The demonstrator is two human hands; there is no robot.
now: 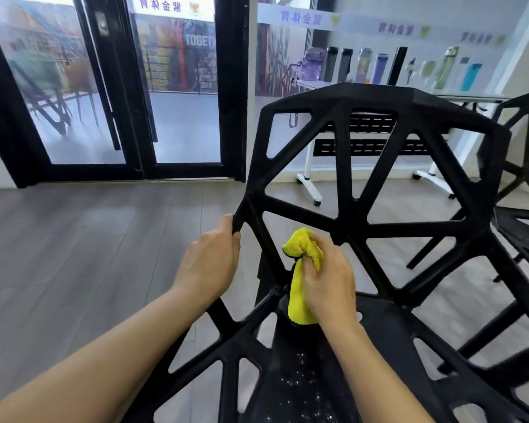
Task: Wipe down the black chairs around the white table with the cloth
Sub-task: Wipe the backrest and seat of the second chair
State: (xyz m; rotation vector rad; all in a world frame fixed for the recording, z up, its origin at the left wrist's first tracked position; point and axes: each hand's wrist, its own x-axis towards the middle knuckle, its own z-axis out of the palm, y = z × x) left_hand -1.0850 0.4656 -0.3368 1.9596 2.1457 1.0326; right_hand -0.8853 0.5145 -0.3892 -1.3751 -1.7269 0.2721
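Item: black chair point(376, 166), 1 of 2 in view. Your left hand point(209, 261) is gripping its left edge strut, fingers curled round it. Your right hand point(329, 280) is clutching the bunched yellow cloth point(301, 270), pressing it where backrest meets seat. The slanting backrest struts are running up and right of the cloth, nearer your right hand.

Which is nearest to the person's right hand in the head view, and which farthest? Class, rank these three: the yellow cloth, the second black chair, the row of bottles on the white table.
1. Yellow cloth: gripped in the right hand itself, against the near chair's back.
2. Second black chair: off to the right.
3. Row of bottles: on the white table, beyond the chair back.
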